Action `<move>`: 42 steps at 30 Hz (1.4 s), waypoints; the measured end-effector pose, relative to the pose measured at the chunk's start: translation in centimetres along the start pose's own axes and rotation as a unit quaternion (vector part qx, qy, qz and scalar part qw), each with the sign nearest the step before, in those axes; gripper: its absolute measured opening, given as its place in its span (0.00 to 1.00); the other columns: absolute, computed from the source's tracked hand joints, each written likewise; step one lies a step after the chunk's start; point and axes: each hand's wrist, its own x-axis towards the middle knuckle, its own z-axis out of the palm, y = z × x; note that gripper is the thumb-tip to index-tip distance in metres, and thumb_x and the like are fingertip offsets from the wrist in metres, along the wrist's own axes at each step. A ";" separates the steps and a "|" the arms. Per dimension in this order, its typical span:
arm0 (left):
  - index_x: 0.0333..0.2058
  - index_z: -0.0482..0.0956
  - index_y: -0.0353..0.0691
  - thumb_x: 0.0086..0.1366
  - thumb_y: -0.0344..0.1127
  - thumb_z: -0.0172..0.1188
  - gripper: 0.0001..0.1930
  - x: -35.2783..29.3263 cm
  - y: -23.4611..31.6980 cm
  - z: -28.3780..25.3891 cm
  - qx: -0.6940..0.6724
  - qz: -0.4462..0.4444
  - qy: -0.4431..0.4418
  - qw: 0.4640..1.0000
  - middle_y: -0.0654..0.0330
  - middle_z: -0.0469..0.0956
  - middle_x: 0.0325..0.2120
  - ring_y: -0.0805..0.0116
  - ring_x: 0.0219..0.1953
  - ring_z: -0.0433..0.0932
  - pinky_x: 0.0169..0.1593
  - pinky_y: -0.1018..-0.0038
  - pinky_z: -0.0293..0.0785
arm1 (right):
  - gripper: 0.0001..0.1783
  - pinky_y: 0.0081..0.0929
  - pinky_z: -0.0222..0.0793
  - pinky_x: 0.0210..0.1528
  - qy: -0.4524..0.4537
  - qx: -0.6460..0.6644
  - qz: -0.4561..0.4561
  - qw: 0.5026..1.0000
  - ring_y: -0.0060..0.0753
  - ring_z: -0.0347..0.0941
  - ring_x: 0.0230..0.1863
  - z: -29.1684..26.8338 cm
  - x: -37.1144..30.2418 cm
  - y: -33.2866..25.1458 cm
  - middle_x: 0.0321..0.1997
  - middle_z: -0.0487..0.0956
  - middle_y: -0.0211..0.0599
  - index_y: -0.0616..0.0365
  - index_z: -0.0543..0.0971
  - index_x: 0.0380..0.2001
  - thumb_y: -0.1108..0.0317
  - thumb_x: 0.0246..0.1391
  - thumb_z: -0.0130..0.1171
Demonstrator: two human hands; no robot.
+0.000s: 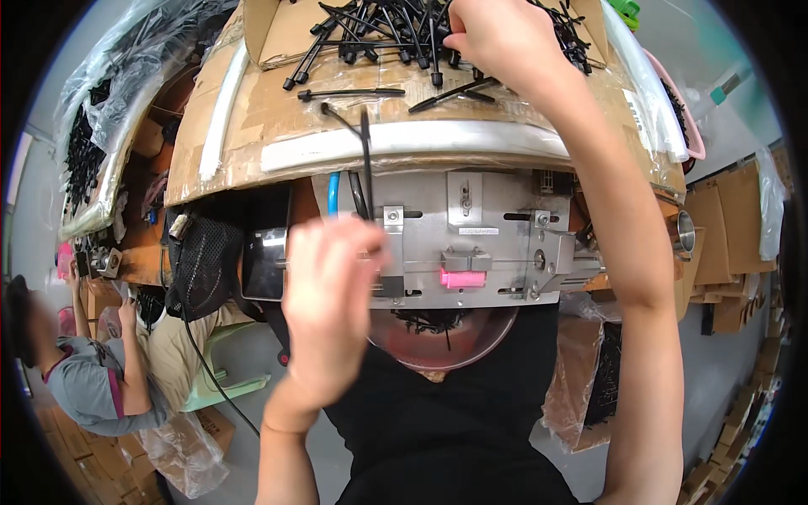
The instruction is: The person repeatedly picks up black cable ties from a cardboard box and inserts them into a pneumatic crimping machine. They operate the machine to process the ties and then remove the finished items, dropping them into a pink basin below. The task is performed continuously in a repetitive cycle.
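My left hand (332, 303), smeared a little by motion, is raised in front of the left part of a metal fixture plate (421, 269). Its fingers are closed on a thin black plastic stick (368, 172) that points up and away. My right hand (505, 38) reaches far over the cardboard to a pile of black sticks with knobbed ends (379, 29). Its fingers are curled at the pile's right side, and what they pinch is hidden. A pink piece (463, 279) sits on the plate's front middle under a small metal block (465, 259).
Clamps (551, 252) stand at the plate's right end. Below its front edge is a clear reddish bowl (497, 332) with black bits. A phone-like dark screen (266, 261) and black mesh bag (206, 269) lie left. A co-worker (101, 379) sits far left.
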 end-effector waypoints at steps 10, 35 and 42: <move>0.61 0.64 0.25 0.51 0.20 0.58 0.35 -8.0 3.6 6.0 0.049 0.054 -0.176 0.982 0.55 0.69 0.35 0.63 0.37 0.70 0.46 0.71 0.72 | 0.25 0.23 0.81 0.31 0.047 0.433 0.175 0.883 0.38 0.83 0.40 -10.4 -3.6 -0.3 0.40 0.83 0.53 0.75 0.77 0.47 0.59 0.58 0.62; 0.45 0.73 0.29 0.48 0.23 0.57 0.21 -8.1 3.7 5.9 0.077 0.050 -0.199 0.976 0.55 0.68 0.36 0.63 0.39 0.69 0.47 0.72 0.72 | 0.13 0.35 0.56 0.44 -0.027 0.176 -0.077 0.981 0.37 0.69 0.42 -3.9 -16.2 -9.7 0.28 0.75 0.28 0.56 0.78 0.32 0.73 0.37 0.60; 0.62 0.61 0.23 0.49 0.21 0.56 0.37 -8.1 3.3 6.6 0.125 0.067 -0.191 0.971 0.58 0.67 0.33 0.65 0.36 0.69 0.47 0.75 0.72 | 0.11 0.29 0.68 0.42 0.134 0.157 -0.038 0.978 0.34 0.76 0.36 -7.3 -9.1 -5.1 0.32 0.80 0.34 0.65 0.79 0.31 0.79 0.40 0.67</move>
